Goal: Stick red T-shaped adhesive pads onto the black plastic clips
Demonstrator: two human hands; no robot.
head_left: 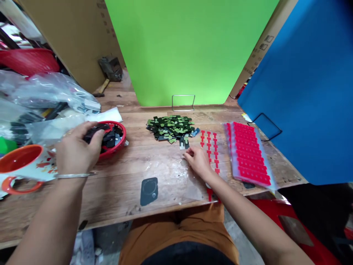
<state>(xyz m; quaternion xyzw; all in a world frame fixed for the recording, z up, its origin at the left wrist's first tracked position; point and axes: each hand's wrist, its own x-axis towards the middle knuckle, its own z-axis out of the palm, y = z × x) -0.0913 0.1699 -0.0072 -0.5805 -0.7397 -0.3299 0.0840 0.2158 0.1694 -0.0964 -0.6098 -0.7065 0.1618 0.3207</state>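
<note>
On the left, my left hand (78,145) reaches into a round red plastic basket (123,138) of small flat black pieces (110,138). Its thumb and fingers curl round some of those pieces, and the fingertips are partly hidden. My right hand (198,160) rests low over the table with thumb and forefinger pinched together; whatever they hold is too small to make out. Just beyond its fingers lie two notched dark-and-pale tabs (184,143). A heap of similar black and green tabs (172,127) is behind them. Beside the hand, a clear sheet carries rows of red T-shaped pieces (209,141).
Stacked clear sheets with red pieces (249,152) lie on the right. An orange-and-white mug (33,162) stands close to my left wrist. Green (190,51) and blue (306,99) panels rise behind the table. Plastic bags (52,92) crowd the far left.
</note>
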